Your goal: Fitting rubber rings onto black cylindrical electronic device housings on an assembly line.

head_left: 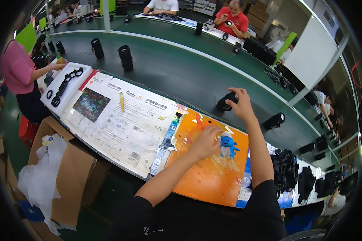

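My right hand (pixel 240 105) reaches over the green conveyor belt, with thumb and fingers closed around a black cylindrical device (pixel 225 103). The device's near end is partly covered by the hand. Close to my body, my left hand (pixel 205 143) hovers at or just over an orange printed board (pixel 209 184), its fingers loosely bent and the thumb apart, with nothing visible in it. Right beside its fingertips is a blue cartoon creature (pixel 228 145) on the board. Whether the hand touches the board I cannot tell.
Other black cylinders (pixel 125 58) stand or lie along the conveyor belt (pixel 165 60). A yellow marker (pixel 122 102) lies on the white printed board (pixel 128 128). Left are a white foam tray (pixel 74 86) with black rings and a cardboard box (pixel 74 188); right, a pile of black ring parts (pixel 284 170). Co-workers sit across the belt.
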A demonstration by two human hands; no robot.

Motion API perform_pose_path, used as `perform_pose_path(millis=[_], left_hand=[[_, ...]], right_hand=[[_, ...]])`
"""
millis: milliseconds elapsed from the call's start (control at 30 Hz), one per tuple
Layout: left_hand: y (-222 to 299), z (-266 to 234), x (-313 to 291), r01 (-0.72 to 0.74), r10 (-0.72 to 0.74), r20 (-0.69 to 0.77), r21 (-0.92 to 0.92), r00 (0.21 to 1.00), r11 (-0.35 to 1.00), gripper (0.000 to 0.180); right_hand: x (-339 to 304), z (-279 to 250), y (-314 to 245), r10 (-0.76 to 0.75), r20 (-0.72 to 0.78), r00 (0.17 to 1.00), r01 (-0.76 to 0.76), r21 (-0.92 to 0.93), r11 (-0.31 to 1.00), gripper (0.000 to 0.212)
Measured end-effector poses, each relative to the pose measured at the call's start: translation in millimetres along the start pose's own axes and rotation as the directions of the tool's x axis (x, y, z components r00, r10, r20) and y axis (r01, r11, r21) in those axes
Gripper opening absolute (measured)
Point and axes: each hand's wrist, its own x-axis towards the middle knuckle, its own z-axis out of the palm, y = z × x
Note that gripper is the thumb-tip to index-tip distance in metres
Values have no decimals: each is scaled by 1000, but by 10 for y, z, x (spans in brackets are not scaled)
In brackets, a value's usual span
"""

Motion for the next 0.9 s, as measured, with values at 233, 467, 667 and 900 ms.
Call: perform_pose_path(millis=[233, 467, 667, 900], left_hand=[[-403, -1356, 461, -120, 189, -313, 227, 931, 967, 49], [-1716, -3359, 1376, 351, 220, -736, 535, 641, 768, 79], [-2656, -4314, 1735, 470, -131, -800, 204, 586, 858, 109], [-2508, -4052, 1728, 416, -168, -635, 263, 754, 870, 86]], right_hand=[[-162, 57, -141, -59, -5, 998, 57, -196, 979, 68], [-1324, 264, -658, -26, -173, 985, 34, 41, 999, 40], [-1841, 614, -687, 24, -98, 995, -18, 61, 998, 39], [-1851, 600, -690, -33, -107, 994, 34, 9, 999, 37]])
